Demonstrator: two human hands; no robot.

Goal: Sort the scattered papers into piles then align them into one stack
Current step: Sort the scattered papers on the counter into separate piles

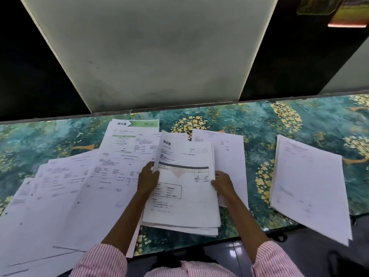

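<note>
We are holding a bundle of papers (185, 196) over the near edge of the table (259, 136), left hand (147, 177) and right hand (222, 182) each clamping a side, fingers mostly hidden underneath. Leftward, scattered sheets (60, 186) are running off-frame; farther print is blurring unreadably.

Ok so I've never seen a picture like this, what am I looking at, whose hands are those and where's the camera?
No machine here, just a person. The single picture comes from a wide-angle camera worn on their head, looking forward and down, so the arms enter from the bottom. The left hand and right hand grip the side edges of a bundle of printed sheets. The tabletop is green with yellow flowers. Loose sheets overlap on the left, other sheets lie partly under the bundle on its right, and a neater pile sits apart at far right. A frosted panel stands behind.
</note>
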